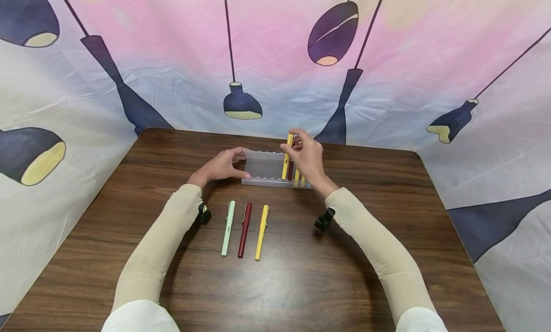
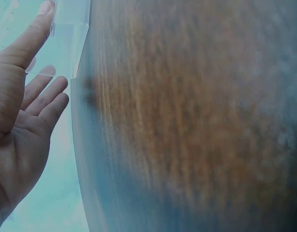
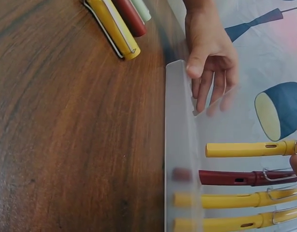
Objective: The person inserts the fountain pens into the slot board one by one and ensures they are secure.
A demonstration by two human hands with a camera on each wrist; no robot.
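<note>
My right hand [image 1: 311, 157] pinches a yellow pen [image 1: 285, 164] near its capped end. That pen slants over a clear pen tray [image 1: 262, 168] with scalloped edges, its lower end low in the tray. Beside it in the tray lie a dark red pen [image 3: 225, 178], a yellow pen [image 3: 230, 200] and another yellow pen [image 3: 230, 223]. At the tray's left end my left hand [image 1: 221, 167] holds it, thumb on the front edge and fingers toward the back. The right wrist view shows only the right hand's fingertips.
On the brown wooden table [image 1: 275, 293], in front of the tray, lie a pale green pen [image 1: 228, 228], a dark red pen [image 1: 245, 230] and a yellow pen [image 1: 262, 232] in a spaced row. A cloth with printed lamps [image 1: 185, 59] hangs behind and beside the table.
</note>
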